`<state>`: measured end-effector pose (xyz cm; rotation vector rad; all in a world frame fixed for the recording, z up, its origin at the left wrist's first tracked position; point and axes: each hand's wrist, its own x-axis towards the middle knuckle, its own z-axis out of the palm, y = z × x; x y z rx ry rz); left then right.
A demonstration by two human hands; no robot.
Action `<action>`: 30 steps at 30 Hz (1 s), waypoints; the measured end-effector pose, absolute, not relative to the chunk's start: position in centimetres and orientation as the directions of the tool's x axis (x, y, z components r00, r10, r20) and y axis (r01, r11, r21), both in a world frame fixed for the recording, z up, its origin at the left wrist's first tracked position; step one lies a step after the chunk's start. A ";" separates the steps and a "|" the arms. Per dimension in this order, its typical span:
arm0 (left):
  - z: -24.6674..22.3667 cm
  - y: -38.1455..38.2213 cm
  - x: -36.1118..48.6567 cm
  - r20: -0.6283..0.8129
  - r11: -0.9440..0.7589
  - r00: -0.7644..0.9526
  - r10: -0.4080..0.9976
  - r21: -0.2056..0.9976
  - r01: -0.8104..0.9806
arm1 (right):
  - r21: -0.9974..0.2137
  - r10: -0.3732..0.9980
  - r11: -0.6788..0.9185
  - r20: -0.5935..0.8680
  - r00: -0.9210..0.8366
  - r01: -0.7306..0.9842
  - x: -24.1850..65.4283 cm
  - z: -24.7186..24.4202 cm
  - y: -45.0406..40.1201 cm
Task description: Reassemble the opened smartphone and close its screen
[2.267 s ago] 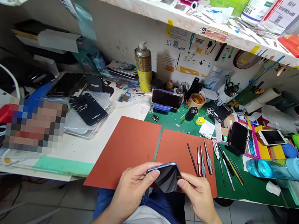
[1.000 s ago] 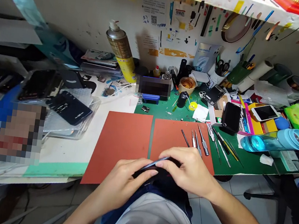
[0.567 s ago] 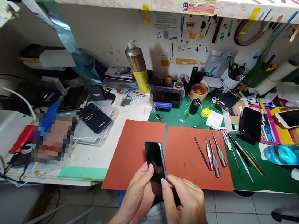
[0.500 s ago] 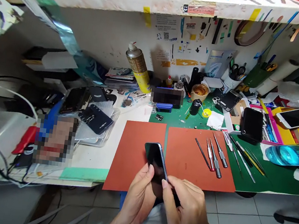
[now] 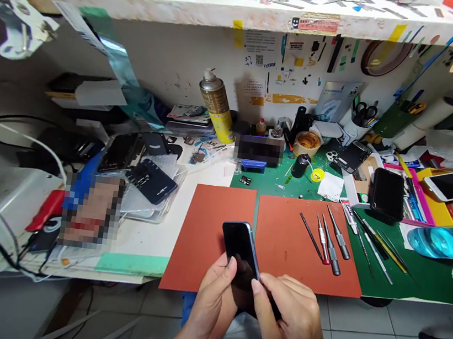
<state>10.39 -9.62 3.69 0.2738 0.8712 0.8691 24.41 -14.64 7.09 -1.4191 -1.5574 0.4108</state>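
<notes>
Holding phone (image 5: 241,249) over near edge of mats, your left hand (image 5: 216,290) and right hand (image 5: 290,317) grip pinching its sides; screwdrivers (image 5: 331,244) lie right, spray can (image 5: 218,107) far.

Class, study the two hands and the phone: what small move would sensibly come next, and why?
Probably the right hand should ease its fingertips a little along the phone's side edge. The left hand already supports the opposite side, the dark screen faces up, and the right thumb and forefinger already meet that edge.
</notes>
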 end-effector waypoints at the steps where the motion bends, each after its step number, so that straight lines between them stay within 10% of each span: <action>1: 3.5 -9.6 10.1 -0.548 0.643 0.351 0.759 0.545 -0.538 | -0.780 0.909 0.262 0.397 0.126 0.568 24.5 7.2 -14.6; 11: 4.0 -8.4 10.4 -0.622 0.631 0.244 0.744 0.535 -0.562 | -0.947 0.998 -0.016 0.004 0.063 0.320 25.0 7.0 -15.6; 30: 3.2 -8.6 10.4 -0.612 0.614 0.220 0.759 0.563 -0.553 | -0.969 0.990 -0.084 -0.054 0.133 0.234 24.2 5.6 -16.4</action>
